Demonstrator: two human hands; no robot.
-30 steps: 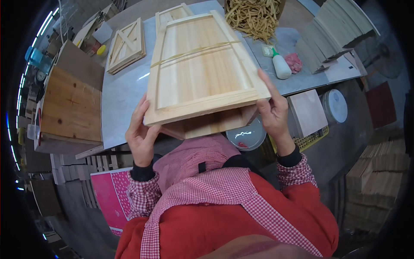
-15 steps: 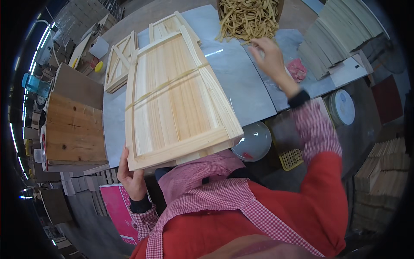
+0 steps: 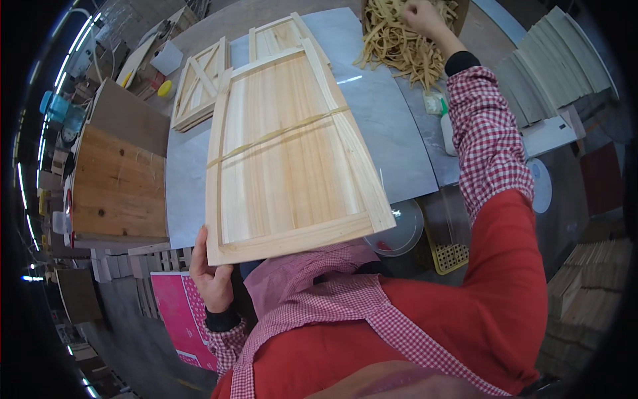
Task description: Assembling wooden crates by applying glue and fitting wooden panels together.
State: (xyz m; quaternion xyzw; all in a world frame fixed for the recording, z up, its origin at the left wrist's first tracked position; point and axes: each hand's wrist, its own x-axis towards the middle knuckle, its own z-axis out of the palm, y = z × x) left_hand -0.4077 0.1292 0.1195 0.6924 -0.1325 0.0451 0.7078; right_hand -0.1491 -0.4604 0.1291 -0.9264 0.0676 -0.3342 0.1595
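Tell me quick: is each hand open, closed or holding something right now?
Left hand: holding the wooden piece at its near left corner.
Right hand: at the tan bands; open or closed cannot be told.

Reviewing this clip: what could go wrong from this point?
The framed wooden piece appears to jut past the table's near edge, with only the left hand at its corner, so it might tip or slip.

The right hand is at a tangled pile of tan bands; pulling one could drag others out.
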